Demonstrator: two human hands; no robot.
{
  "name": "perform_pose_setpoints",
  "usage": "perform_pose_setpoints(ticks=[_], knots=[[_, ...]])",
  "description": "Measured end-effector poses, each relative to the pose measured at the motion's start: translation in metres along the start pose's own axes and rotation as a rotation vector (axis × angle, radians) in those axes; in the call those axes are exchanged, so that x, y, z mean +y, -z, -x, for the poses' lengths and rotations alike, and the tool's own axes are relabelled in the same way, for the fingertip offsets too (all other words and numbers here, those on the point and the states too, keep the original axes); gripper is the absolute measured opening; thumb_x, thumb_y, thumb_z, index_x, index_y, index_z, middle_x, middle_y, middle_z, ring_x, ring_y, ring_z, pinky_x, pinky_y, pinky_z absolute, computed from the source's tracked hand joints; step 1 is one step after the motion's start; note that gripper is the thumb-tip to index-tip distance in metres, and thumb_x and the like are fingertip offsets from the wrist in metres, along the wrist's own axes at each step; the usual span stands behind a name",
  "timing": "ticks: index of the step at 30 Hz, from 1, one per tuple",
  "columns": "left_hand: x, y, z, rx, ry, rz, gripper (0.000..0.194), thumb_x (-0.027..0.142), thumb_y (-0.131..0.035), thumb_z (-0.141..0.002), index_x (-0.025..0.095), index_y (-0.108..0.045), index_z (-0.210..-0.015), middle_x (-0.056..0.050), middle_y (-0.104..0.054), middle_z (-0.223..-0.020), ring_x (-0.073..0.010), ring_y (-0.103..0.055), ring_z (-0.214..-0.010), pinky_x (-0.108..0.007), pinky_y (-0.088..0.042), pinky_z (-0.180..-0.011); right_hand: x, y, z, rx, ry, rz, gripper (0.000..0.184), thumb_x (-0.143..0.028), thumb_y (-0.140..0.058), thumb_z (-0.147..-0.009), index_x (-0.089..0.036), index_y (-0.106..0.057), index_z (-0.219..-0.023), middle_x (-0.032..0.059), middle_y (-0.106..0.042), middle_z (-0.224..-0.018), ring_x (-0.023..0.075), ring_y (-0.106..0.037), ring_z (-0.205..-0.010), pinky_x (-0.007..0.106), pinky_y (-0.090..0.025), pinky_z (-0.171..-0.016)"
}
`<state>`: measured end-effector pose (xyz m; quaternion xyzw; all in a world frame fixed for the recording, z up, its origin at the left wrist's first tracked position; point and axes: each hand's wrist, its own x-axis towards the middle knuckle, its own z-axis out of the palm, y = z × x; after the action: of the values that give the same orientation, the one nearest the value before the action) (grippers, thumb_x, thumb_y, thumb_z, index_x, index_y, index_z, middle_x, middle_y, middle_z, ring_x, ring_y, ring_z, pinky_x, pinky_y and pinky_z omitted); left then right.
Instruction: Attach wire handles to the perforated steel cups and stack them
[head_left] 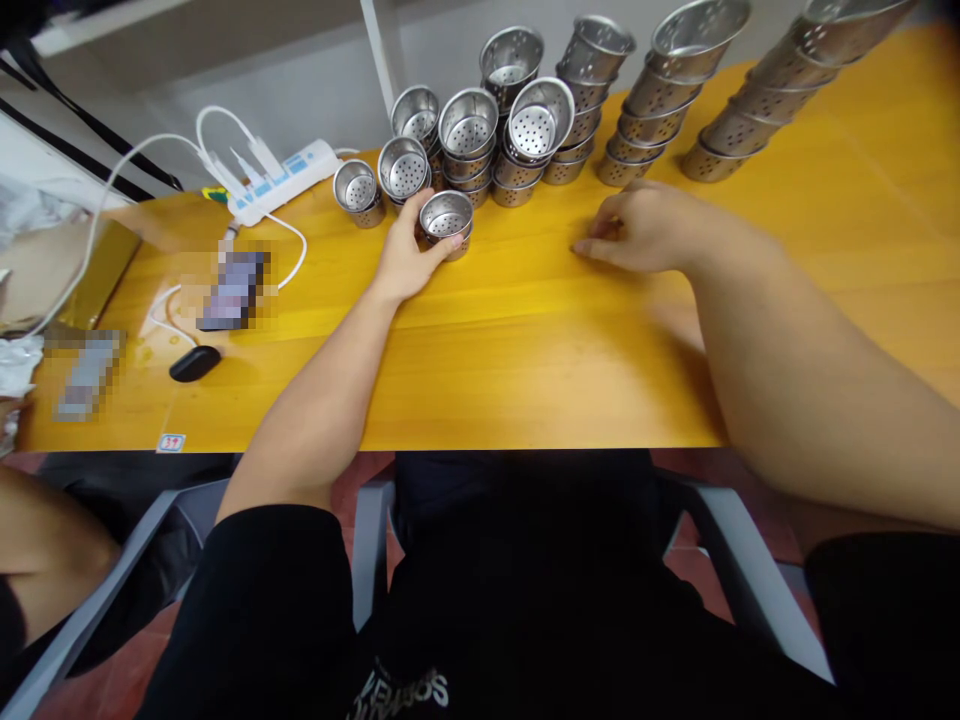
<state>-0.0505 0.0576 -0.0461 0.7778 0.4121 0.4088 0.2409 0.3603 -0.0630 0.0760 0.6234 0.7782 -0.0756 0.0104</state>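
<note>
My left hand [411, 250] grips a short stack of perforated metal cups [448, 215], thumb on the near side and fingers round the far left side. This stack stands upright on the yellow wooden table, just in front of the other stacks. Over the table to the right, my right hand [637, 230] is loosely curled, with a gap between thumb and bent fingers. Nothing shows in it. Behind it rises a tall leaning stack of cups [652, 110]. A short stack with a tilted top cup [534, 125] stands between the two hands, farther back.
Several more cup stacks line the table's back edge, the tallest [780, 95] leaning at far right. A white power strip [292, 180] with cables lies at left, near a blurred phone [236, 290] and a black oval object [195, 363]. Another person's arm [45, 530] shows at lower left.
</note>
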Motion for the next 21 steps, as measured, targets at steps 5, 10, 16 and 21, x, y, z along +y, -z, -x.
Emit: perform_pose_setpoints(ticks=[5,10,16,21], knots=[[0.009,0.000,0.000,-0.005,0.027,0.013,0.128,0.116,-0.092,-0.083,0.033,-0.067,-0.177,-0.022,-0.076,-0.185,-0.0467,-0.074,-0.175,-0.074,-0.056,-0.156,0.006,-0.007,-0.004,0.017,0.031,0.018,0.023,-0.039,-0.081,-0.122,-0.018,-0.087,-0.127,0.0272,-0.090,-0.129,0.0457,-0.079,-0.133,0.055,-0.066,-0.120],[0.026,0.004,0.011,-0.016,-0.055,-0.069,0.132,0.120,-0.085,-0.086,0.036,-0.057,-0.185,-0.022,-0.072,-0.190,-0.0481,-0.066,-0.185,-0.074,-0.051,-0.159,0.003,-0.006,-0.003,0.005,-0.007,0.008,0.023,-0.038,-0.081,-0.122,-0.016,-0.086,-0.128,0.0316,-0.090,-0.135,0.0458,-0.080,-0.135,0.054,-0.065,-0.120],[0.044,0.031,0.003,0.324,-0.073,-0.120,0.098,0.127,-0.050,-0.100,0.035,-0.070,-0.127,-0.011,-0.082,-0.137,-0.0354,-0.082,-0.136,-0.067,-0.068,-0.130,0.001,-0.002,-0.002,0.004,0.011,-0.010,0.026,-0.038,-0.082,-0.123,-0.014,-0.088,-0.130,0.0309,-0.090,-0.135,0.0463,-0.079,-0.138,0.054,-0.063,-0.123],[-0.001,0.076,-0.011,0.467,0.027,-0.228,0.073,0.112,-0.065,-0.110,0.040,-0.067,-0.119,-0.007,-0.080,-0.151,-0.0347,-0.056,-0.176,-0.070,-0.039,-0.162,-0.007,0.002,0.007,0.066,-0.066,-0.094,0.033,-0.031,-0.079,-0.125,-0.009,-0.087,-0.148,0.0348,-0.086,-0.149,0.0455,-0.077,-0.152,0.050,-0.062,-0.129]])
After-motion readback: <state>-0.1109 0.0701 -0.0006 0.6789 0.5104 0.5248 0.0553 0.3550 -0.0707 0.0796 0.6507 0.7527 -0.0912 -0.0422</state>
